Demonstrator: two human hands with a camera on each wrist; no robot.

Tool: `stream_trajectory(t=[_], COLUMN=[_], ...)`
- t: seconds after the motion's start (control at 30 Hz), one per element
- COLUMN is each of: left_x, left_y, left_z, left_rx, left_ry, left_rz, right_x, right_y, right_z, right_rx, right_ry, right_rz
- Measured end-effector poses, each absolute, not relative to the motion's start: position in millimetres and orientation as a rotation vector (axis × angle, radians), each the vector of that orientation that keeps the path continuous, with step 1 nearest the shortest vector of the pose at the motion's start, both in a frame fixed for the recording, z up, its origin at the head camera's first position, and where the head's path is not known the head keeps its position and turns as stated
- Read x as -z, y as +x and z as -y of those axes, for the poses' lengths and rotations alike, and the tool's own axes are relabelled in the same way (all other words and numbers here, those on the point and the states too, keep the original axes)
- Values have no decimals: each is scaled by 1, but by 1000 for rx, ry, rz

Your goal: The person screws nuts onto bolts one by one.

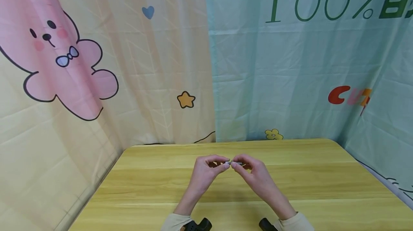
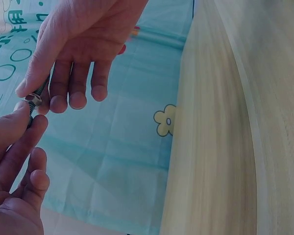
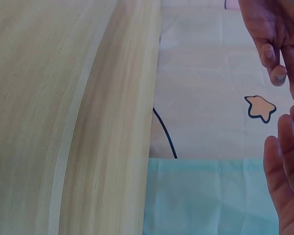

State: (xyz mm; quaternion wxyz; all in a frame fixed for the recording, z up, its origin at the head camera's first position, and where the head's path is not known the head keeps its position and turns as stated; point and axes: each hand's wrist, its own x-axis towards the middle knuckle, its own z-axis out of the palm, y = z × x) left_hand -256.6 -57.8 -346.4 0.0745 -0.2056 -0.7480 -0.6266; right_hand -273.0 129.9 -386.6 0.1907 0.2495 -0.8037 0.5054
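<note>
A small metal bolt with a hex nut (image 2: 34, 99) on its threaded shaft is held between the two hands, raised over the table. My left hand (image 1: 204, 172) pinches one end between thumb and fingertip; its other fingers curl loosely in the left wrist view. From the opposite side my right hand (image 1: 256, 176) grips the shaft close to the nut with thumb and index finger. Its remaining fingers hang extended. Fingertips of both hands nearly meet at the nut and cover parts of the bolt. In the right wrist view the bolt is out of sight.
Below the hands lies a light wooden table (image 1: 145, 195). A cream curtain (image 1: 135, 80) with a pink bear and a teal curtain (image 1: 277, 73) with printed lettering hang behind it. Dark wrist devices (image 1: 200, 225) sit at both cuffs.
</note>
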Motion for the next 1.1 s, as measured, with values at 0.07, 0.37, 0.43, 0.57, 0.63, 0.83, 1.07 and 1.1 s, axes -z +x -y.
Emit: stream_trajectory(t=[0.07, 0.37, 0.43, 0.57, 0.63, 0.83, 1.07, 1.1], left_x=[346, 347, 347, 347, 346, 347, 348, 348], left_y=[-256, -256, -256, -256, -256, -256, -257, -257], left_z=[57, 56, 57, 57, 57, 57, 57, 57], left_rx=[1878, 1860, 1860, 1859, 1857, 1861, 1856, 1855], left_ry=[-617, -598, -586, -589, -595, -604, -623, -624], left_rz=[2245, 2239, 2237, 2235, 2238, 2243, 2254, 2256], right_x=[386, 387, 387, 388, 387, 386, 386, 386], right_y=[-272, -273, -273, -273, -273, -272, -271, -271], right_z=[-130, -129, -130, -130, -130, -131, -132, -132], right_rx=[-1421, -1478, -1487, -1445, -1439, -1467, -1492, -1493], right_ry=[664, 767, 840, 901, 898, 828, 749, 736], right_rz=[2280, 2224, 2166, 2119, 2126, 2204, 2291, 2299])
